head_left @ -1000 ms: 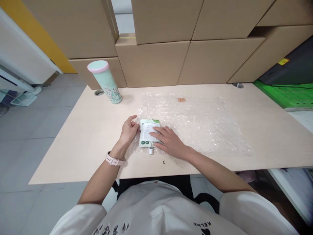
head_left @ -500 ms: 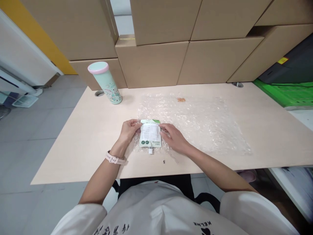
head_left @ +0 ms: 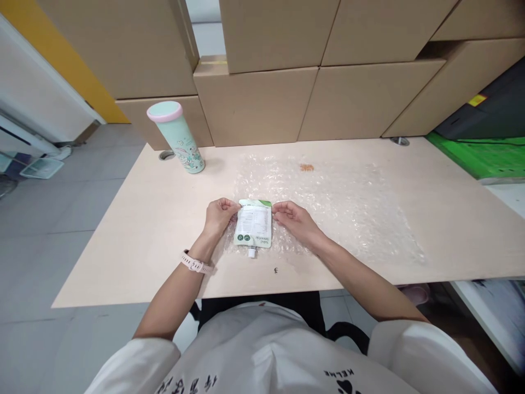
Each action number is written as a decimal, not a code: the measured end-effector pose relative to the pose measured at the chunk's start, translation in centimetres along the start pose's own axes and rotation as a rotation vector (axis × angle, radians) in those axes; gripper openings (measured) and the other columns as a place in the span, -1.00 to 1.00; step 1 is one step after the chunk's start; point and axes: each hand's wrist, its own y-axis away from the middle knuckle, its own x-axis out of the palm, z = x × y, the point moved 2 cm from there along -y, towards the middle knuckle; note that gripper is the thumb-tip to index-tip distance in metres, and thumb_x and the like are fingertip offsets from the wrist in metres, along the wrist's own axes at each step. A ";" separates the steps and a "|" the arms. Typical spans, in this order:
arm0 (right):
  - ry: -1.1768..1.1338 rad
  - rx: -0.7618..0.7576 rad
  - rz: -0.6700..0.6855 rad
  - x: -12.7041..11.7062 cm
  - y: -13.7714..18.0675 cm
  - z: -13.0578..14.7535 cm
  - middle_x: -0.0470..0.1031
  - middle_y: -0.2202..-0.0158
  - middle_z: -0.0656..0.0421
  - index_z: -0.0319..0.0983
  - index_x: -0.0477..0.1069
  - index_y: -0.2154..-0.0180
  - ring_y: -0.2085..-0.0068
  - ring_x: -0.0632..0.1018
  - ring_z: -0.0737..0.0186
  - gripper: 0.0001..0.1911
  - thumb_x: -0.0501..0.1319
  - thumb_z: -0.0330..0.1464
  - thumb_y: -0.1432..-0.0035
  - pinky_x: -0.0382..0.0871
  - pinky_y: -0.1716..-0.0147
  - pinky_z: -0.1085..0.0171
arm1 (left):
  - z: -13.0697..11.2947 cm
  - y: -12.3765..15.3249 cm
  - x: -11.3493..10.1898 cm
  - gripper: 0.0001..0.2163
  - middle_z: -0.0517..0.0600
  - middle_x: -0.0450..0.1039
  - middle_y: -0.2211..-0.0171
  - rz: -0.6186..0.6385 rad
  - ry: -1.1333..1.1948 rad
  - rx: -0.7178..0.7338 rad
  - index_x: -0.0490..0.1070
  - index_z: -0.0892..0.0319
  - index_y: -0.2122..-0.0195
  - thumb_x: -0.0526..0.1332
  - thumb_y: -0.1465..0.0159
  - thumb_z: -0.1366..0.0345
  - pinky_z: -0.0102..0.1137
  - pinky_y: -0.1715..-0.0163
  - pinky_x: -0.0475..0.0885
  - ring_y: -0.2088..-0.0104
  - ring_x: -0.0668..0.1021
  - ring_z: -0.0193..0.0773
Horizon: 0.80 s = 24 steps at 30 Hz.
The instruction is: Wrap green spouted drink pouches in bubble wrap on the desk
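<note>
White spout pouch (head_left: 253, 227) lying flat on the bubble wrap (head_left: 328, 202), spout toward the bench's near edge. Left hand (head_left: 219, 215) pinching the pouch's far left corner, right hand (head_left: 293, 219) pinching the far right corner, both grips clenched on it. Best handled with even pull at both corners, wrap kept smooth beneath. Mint tumbler (head_left: 175, 137) well beyond the pouch, left; cardboard boxes (head_left: 254, 104) behind; bench (head_left: 135, 230) beneath.
</note>
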 end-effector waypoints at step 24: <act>0.153 -0.049 -0.026 0.8 -1.3 -0.8 0.40 0.50 0.33 -0.11 0.40 0.09 0.49 0.43 0.31 -0.72 0.28 -0.33 -0.11 0.31 0.54 0.32 | 0.1 0.5 0.5 -0.83 -0.15 0.37 0.66 -0.067 -0.257 0.062 0.42 0.15 0.51 0.41 -0.06 0.28 -0.49 0.62 0.17 0.68 0.35 -0.41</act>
